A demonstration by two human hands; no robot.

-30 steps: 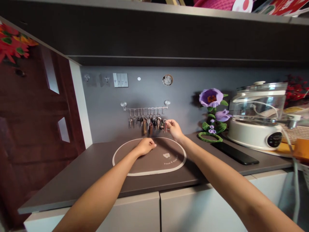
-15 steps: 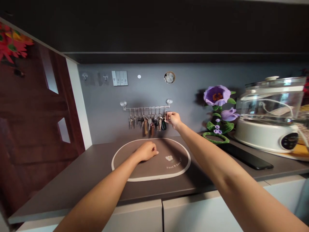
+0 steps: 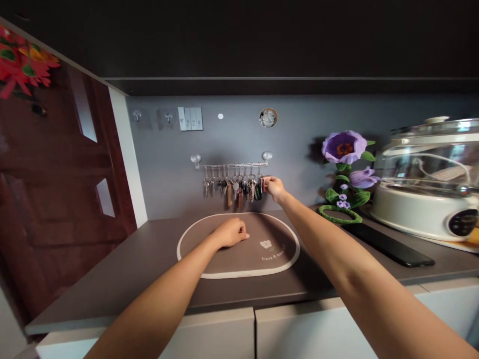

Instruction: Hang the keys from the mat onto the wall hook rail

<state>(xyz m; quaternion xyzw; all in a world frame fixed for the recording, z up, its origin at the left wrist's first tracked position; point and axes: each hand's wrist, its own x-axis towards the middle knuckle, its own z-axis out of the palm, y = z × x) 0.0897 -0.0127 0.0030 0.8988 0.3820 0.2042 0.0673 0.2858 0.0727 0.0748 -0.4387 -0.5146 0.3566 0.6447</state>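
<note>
A clear hook rail [image 3: 234, 165] on the grey wall bears several hanging bunches of keys [image 3: 236, 187], some with brown fobs. At the rail's right end, my right hand [image 3: 275, 188] is closed in a pinch on a small keychain [image 3: 263, 183] with a reddish part and a pale edge. The keychain hangs by the last hook; the fingers partly cover it. My left hand [image 3: 232, 232] rests on the brown oval mat [image 3: 209, 259] with its fingers curled in, and nothing shows in them.
On the right stand a purple crocheted flower [image 3: 344, 148], a black phone [image 3: 389, 244] lying flat, and a white appliance with a clear tank [image 3: 422, 209]. A dark shelf [image 3: 239, 45] overhangs the counter. Wall hooks [image 3: 168, 117] and a round wall hole [image 3: 268, 117] sit above the rail.
The whole view has shifted slightly, so things appear a little further right. Both hands keep nearly the same place; the right one is still at the rail's right end.
</note>
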